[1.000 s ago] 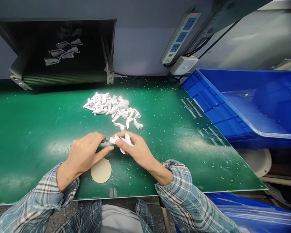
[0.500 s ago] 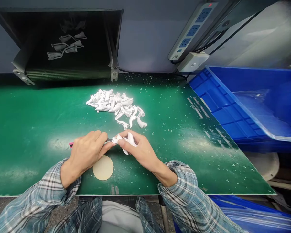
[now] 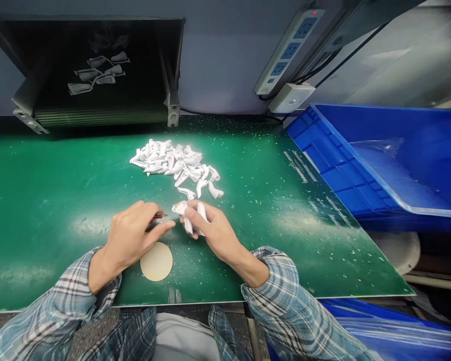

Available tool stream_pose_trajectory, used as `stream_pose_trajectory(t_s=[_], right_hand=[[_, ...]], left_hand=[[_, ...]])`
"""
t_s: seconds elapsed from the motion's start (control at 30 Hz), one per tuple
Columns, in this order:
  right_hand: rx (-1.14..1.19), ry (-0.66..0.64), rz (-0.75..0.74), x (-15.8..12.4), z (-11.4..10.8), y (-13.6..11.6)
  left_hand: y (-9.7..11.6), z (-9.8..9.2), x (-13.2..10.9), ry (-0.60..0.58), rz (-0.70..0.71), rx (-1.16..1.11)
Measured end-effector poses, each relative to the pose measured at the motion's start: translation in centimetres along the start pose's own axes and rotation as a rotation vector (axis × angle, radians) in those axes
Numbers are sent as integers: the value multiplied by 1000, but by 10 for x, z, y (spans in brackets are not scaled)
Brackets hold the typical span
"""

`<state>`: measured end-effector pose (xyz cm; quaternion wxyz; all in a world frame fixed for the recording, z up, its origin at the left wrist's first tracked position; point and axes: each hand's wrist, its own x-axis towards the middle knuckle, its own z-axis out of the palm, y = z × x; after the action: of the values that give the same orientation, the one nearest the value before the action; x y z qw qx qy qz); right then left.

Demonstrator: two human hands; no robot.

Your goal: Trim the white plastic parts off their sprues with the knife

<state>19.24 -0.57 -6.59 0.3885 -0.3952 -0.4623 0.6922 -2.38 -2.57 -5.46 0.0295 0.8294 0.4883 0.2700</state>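
Observation:
My left hand (image 3: 130,235) is closed round small red-handled nippers (image 3: 164,215), whose metal tip pokes out past the fingers; the palm hides most of the tool. Facing it, my right hand (image 3: 220,233) grips white plastic parts (image 3: 188,220), at least two of them, between thumb and fingers. One part's end points left, a short gap away from the nippers' tip. Just beyond both hands lies a loose pile of similar white plastic parts (image 3: 169,158) on the green tabletop (image 3: 78,185). A round cream disc (image 3: 156,261) rests on the table below my left hand.
At the back left, a conveyor belt (image 3: 101,115) carries several white pieces still joined together. A blue crate (image 3: 334,165) stands along the right edge. A power strip (image 3: 289,50) is fixed to the back wall. Small white scraps are scattered over the table.
The nippers' tip has come away from the white part, and my left thumb has spread. The parts in my right hand have turned slightly. The whole view has shifted a little.

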Motion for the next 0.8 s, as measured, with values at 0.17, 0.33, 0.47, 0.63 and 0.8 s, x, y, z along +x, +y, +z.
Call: stream_pose_trajectory(t_s=[0.17, 0.33, 0.47, 0.63, 0.8], right_hand=[[405, -77, 129, 4, 0, 1], [428, -78, 136, 3, 1, 0], [412, -64, 150, 3, 2, -1], [393, -74, 131, 2, 3, 0], [384, -51, 117, 1, 6, 4]], left_hand=[[1, 0, 2, -64, -36, -251], [6, 2, -1, -91, -38, -305], [7, 3, -3, -133, -46, -340], [7, 3, -4, -176, -80, -367], [9, 1, -4, -177, -82, -297]])
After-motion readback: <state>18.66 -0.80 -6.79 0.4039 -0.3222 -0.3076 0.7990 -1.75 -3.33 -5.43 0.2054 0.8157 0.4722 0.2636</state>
